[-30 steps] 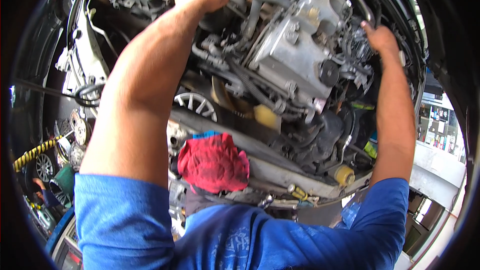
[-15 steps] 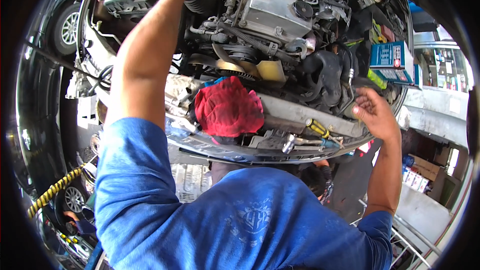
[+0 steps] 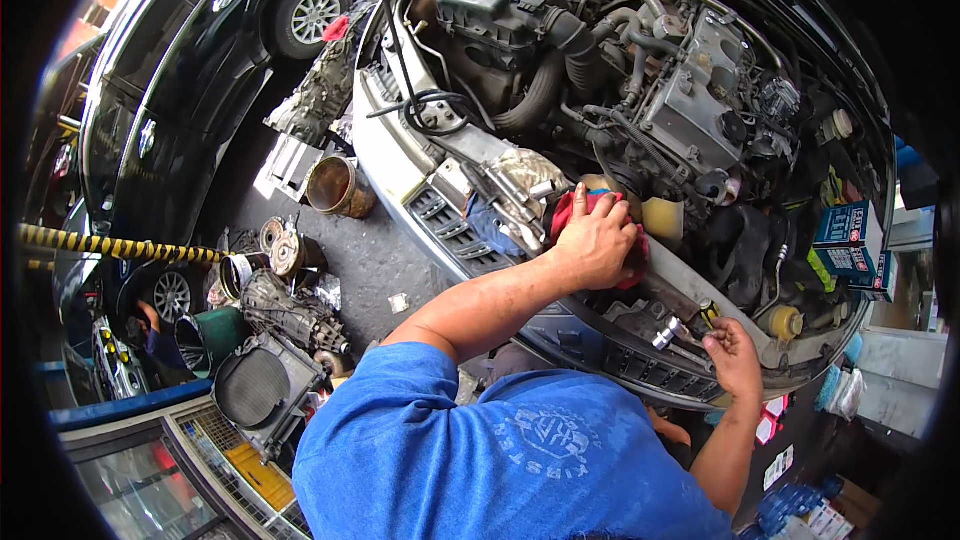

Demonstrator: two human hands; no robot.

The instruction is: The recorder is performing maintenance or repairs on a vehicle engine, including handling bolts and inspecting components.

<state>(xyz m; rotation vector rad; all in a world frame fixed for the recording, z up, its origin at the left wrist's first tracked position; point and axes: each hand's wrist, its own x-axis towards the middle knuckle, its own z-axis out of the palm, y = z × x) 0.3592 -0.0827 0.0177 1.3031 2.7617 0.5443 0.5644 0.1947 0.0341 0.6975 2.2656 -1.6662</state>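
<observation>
My left hand (image 3: 595, 245) is closed over a crumpled red cloth (image 3: 630, 273) on the front edge of the open engine bay, its fingers curved across the fabric. Lower right on the same edge, my right hand (image 3: 730, 350) has its fingers curled at the handle of a silver socket wrench (image 3: 668, 333). A yellow-and-black screwdriver (image 3: 708, 315) lies just beside it. Metal parts and a blue cloth (image 3: 490, 228) sit left of my left hand. The engine (image 3: 690, 110) is behind both hands.
A teal box (image 3: 840, 235) stands at the bay's right. A dark car (image 3: 170, 100), striped pole (image 3: 120, 243), rusty bucket (image 3: 340, 187) and removed radiator (image 3: 260, 390) are leftward. Another person's hand (image 3: 150, 320) is by the far-left wheel; another's arm (image 3: 668, 428) shows below the bumper.
Both hands have come down from the engine to the front edge, the left onto the red cloth, the right to the tools. The view has turned, showing more floor at left.
</observation>
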